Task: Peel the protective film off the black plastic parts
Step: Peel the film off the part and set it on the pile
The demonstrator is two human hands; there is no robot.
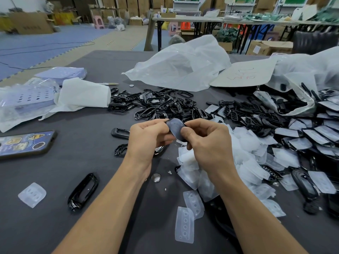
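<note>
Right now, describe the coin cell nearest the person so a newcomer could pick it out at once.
On the dark grey table, look just below the left hand, which grips a black plastic part with the right hand. There, on bare tabletop, lies a small coin cell. It is round and silvery, unlike the white film scraps to its right.

Even, soft overhead light falls across the grey surface [55,180]; shadows are faint, wide-angle distortion bends the edges, the background is slightly soft.
</note>
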